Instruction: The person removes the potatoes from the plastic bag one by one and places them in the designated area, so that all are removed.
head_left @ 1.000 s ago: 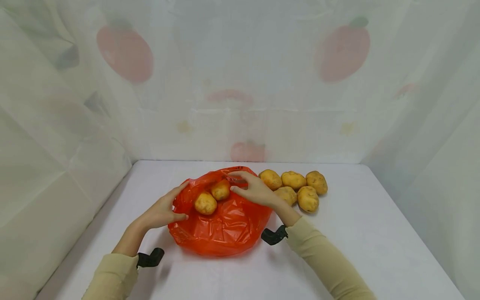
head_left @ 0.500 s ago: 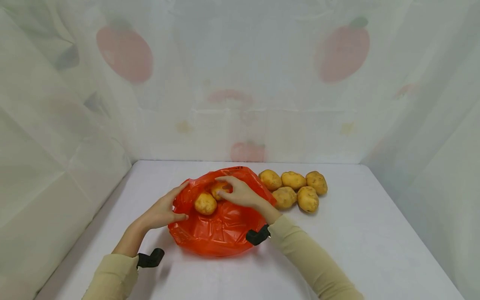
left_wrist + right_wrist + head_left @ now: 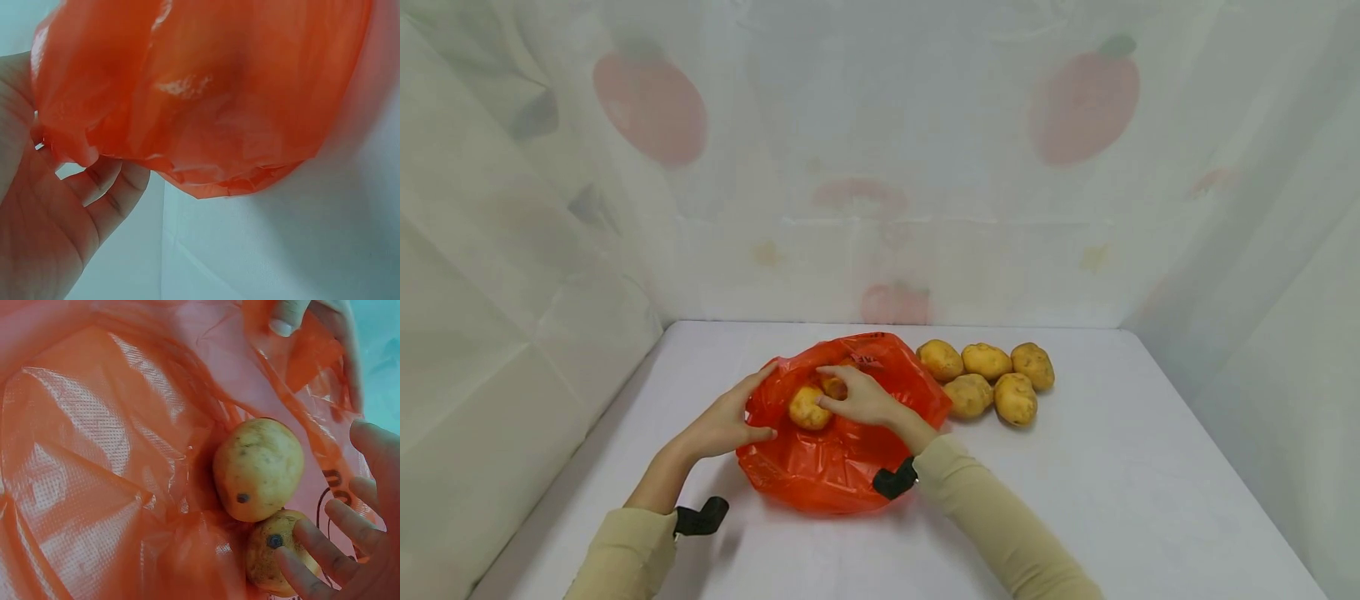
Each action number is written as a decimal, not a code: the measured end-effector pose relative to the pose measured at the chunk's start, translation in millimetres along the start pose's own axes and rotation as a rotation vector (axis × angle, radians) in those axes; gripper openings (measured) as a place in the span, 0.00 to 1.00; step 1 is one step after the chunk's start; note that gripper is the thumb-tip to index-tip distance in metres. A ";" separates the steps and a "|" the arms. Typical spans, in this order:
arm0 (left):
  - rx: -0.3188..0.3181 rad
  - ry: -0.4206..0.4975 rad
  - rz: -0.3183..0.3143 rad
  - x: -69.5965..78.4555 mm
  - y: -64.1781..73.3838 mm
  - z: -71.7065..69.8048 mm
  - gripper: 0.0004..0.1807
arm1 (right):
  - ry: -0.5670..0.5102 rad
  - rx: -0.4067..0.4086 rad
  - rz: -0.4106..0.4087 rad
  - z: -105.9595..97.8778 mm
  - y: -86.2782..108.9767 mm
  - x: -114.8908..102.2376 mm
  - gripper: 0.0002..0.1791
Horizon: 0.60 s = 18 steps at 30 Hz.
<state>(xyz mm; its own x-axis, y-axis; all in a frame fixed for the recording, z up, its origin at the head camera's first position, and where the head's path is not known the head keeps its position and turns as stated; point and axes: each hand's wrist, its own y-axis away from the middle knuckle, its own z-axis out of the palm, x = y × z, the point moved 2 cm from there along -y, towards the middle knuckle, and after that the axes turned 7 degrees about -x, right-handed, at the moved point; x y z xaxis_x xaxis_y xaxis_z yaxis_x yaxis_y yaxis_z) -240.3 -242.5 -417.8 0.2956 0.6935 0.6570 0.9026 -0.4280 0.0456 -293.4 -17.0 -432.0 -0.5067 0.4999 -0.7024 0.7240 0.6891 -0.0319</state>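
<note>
A red plastic bag (image 3: pixel 827 467) lies wide-mouthed on the white table, two potatoes inside it. My left hand (image 3: pixel 718 425) holds the bag's left rim. In the left wrist view its fingers (image 3: pixel 119 187) go behind the red film. Inside the mouth, my right hand (image 3: pixel 865 400) reaches over the potatoes with fingers spread. The nearer potato (image 3: pixel 807 408) is at its thumb; the farther potato (image 3: pixel 833 387) is partly covered by the hand. In the right wrist view one potato (image 3: pixel 259 469) shows whole, while fingertips overlap the other potato (image 3: pixel 272 550).
Several more potatoes (image 3: pixel 987 360) lie in a cluster on the table just right of the bag. White curtains (image 3: pixel 880 250) with faded fruit prints stand behind and on both sides. A black wrist mount (image 3: pixel 895 479) is on the right forearm, close over the bag's front rim.
My right hand has moved left and slightly toward me, from the bag's right side to over the potatoes. The bag's right side has spread back out. My left hand stays put.
</note>
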 end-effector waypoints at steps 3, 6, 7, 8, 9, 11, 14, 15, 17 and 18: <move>0.001 -0.001 -0.005 -0.1 -0.1 0.5 0.52 | 0.029 -0.009 -0.007 3.0 -1.9 -1.0 0.32; 0.000 0.006 -0.009 0.4 0.3 0.3 0.52 | 0.064 -0.023 -0.025 6.0 -3.5 -2.3 0.32; -0.001 0.009 -0.010 0.7 0.5 0.2 0.52 | 0.074 -0.030 -0.029 6.9 -3.8 -2.8 0.33; -0.002 0.014 -0.008 1.1 0.5 0.1 0.52 | 0.085 -0.034 -0.034 7.8 -4.0 -3.1 0.33; -0.004 0.018 -0.007 1.5 0.5 0.0 0.52 | 0.095 -0.037 -0.035 8.8 -4.2 -3.2 0.33; -0.006 0.023 -0.004 2.2 0.3 -0.2 0.52 | 0.111 -0.042 -0.028 9.9 -4.1 -3.5 0.33; -0.008 0.023 -0.003 2.5 0.2 -0.4 0.52 | 0.124 -0.048 -0.008 11.2 -3.9 -4.0 0.34; -0.007 0.020 -0.003 2.5 0.2 -0.4 0.52 | 0.126 -0.051 0.000 11.7 -4.0 -3.9 0.34; -0.006 0.015 -0.003 2.4 0.2 -0.4 0.52 | 0.134 -0.059 0.021 12.8 -4.3 -3.3 0.34; -0.006 0.014 -0.004 2.4 0.2 -0.3 0.52 | 0.138 -0.061 0.029 13.3 -4.6 -3.0 0.34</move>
<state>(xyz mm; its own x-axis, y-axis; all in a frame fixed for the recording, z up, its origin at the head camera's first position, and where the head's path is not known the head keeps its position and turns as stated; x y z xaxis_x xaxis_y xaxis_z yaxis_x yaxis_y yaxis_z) -239.6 -241.1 -415.9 0.2877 0.6866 0.6677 0.9017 -0.4292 0.0529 -289.0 -28.6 -439.2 -0.5484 0.5849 -0.5976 0.7118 0.7016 0.0334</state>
